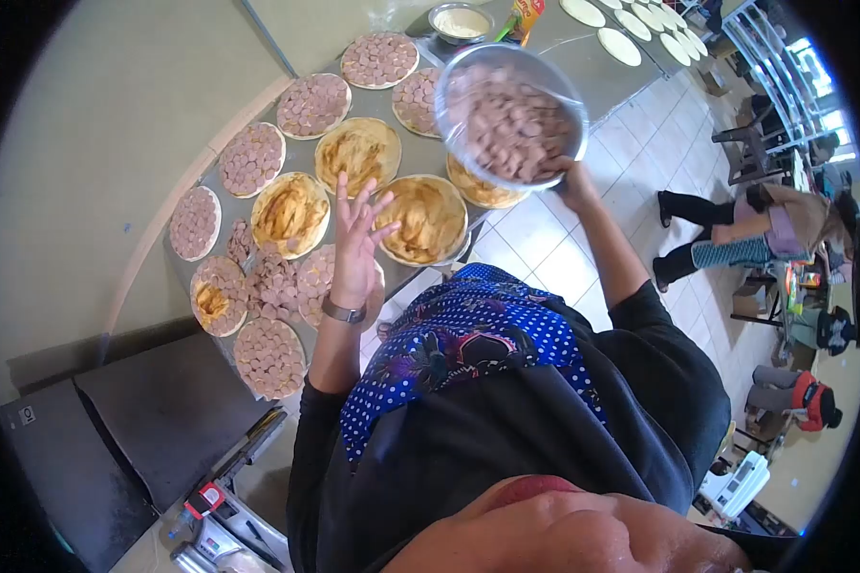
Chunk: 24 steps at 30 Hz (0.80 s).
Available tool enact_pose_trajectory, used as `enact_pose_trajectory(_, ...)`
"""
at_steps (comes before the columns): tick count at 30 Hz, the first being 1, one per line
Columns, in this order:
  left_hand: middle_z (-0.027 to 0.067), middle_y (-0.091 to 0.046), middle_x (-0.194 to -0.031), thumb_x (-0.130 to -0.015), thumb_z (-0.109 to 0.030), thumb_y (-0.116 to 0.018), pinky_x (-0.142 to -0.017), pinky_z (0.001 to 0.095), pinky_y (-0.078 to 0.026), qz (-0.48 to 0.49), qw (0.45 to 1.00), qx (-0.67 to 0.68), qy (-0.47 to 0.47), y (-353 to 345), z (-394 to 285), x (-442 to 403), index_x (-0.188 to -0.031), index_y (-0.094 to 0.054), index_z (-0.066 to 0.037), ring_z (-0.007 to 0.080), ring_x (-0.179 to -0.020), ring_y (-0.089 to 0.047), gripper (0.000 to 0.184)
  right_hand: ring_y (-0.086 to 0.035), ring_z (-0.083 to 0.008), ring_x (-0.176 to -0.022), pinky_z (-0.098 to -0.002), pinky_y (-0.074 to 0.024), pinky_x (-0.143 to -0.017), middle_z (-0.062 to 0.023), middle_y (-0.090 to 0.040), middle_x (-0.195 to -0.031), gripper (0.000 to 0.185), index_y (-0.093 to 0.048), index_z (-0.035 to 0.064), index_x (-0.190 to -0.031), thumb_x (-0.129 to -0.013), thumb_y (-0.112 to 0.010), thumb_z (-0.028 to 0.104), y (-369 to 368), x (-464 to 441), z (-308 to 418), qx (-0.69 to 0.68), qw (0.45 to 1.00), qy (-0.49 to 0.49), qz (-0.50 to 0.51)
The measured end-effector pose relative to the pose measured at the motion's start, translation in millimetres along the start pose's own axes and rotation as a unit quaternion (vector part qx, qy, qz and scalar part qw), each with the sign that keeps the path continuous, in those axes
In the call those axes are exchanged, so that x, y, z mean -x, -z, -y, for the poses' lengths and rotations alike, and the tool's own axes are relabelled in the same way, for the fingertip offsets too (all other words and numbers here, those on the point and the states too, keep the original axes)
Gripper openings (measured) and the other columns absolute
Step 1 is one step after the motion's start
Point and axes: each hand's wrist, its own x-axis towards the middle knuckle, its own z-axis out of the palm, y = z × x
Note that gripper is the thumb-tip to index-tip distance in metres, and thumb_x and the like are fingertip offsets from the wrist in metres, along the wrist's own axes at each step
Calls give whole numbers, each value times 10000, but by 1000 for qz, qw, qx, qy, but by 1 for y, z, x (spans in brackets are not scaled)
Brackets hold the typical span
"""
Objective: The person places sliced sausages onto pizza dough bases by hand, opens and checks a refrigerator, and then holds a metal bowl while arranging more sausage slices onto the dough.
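My right hand [573, 181] grips the rim of a large steel bowl [446, 143], holding it tilted over the table's right side. Many sausage slices [516, 124] lie in the bowl. My left hand [356, 234], with a watch on its wrist, is raised with fingers spread and nothing held. It is over the pizza bases, between a sauced base [420, 220] and another sauced base [291, 215]. A further sauced base [358, 153] lies beyond it. A loose pile of sausage slices [275, 285] sits left of my wrist, beside a partly covered base [218, 296].
Several slice-covered bases, such as one pizza base [313, 105], line the table's far edge by the wall. A small bowl of pale contents [461, 21] and a colourful packet [523, 19] stand behind. Plain bases [619, 46] lie further right. Another person [745, 234] stands across the tiled floor.
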Motion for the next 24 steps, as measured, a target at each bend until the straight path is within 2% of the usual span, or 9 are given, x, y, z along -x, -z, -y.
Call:
enact_pose_trajectory(5,150,-521,-1393,-1012,-233,-531,-901,334,-532,-52,997,-46,41,23,15,15,-1529,-270,-73,223,-1167,-597,601,-663,-341,-859,-485,-588,-804,-211,-640,-918,184,-614,-60,-932,-816,-561,73,117,-134,24,-19,988,83,-126)
enact_pose_trajectory(6,113,-591,-1311,-1013,-173,-530,-869,317,-542,-98,993,-33,48,29,17,23,-1453,-415,-48,196,-1091,-627,472,-661,-349,-871,-507,-590,-809,-215,-638,-928,186,-609,-64,-938,-823,-557,74,148,-168,17,-16,989,101,-102)
enact_pose_trajectory(8,106,-605,-1286,-1012,-177,-533,-858,318,-545,-171,981,-58,66,49,22,43,-1423,-453,-43,193,-1067,-635,440,-661,-360,-899,-571,-585,-834,-225,-642,-985,221,-598,-73,-993,-843,-539,77,187,-225,11,-51,992,78,-89)
enact_pose_trajectory(10,80,-644,-1202,-999,-190,-564,-787,292,-544,-260,958,-107,61,68,28,71,-1329,-552,-31,172,-996,-649,367,-661,-357,-938,-548,-579,-870,-171,-671,-1120,346,-603,-31,-1166,-879,-636,161,173,-224,18,-71,995,56,-48)
enact_pose_trajectory(12,53,-667,-1107,-973,-196,-606,-713,253,-509,-338,927,-146,77,88,27,96,-1297,-581,-41,142,-906,-647,360,-671,-260,-910,-436,-567,-841,-134,-699,-1110,358,-655,-8,-1164,-835,-730,111,239,-298,-15,274,952,139,16)
enact_pose_trajectory(13,41,-672,-1077,-962,-203,-625,-697,242,-496,-368,915,-142,77,96,27,112,-1282,-596,-46,134,-866,-645,358,-673,-218,-894,-374,-561,-810,-129,-719,-1061,326,-687,-9,-1127,-822,-741,89,251,-317,-22,463,871,165,-9)
enact_pose_trajectory(14,41,-672,-1077,-962,-203,-625,-697,242,-496,-398,903,-142,76,103,27,125,-1282,-596,-46,134,-866,-645,358,-672,-222,-897,-373,-559,-813,-134,-716,-1063,324,-685,-12,-1130,-827,-731,90,248,-320,-27,509,847,153,-28)
enact_pose_trajectory(19,26,-691,-974,-928,-180,-666,-663,248,-501,-515,800,-308,19,151,48,162,-1150,-672,-10,121,-771,-636,280,-667,-239,-914,-367,-550,-826,-157,-703,-1074,318,-672,-27,-1145,-851,-680,95,214,-333,-33,381,917,70,-89)
enact_pose_trajectory(24,82,-714,-919,-854,-142,-700,-642,317,-520,-525,685,-504,-16,188,55,169,-972,-739,-81,191,-706,-653,138,-661,-255,-930,-361,-541,-839,-181,-690,-1084,318,-659,-41,-1159,-875,-629,100,177,-314,-11,314,888,128,-312)
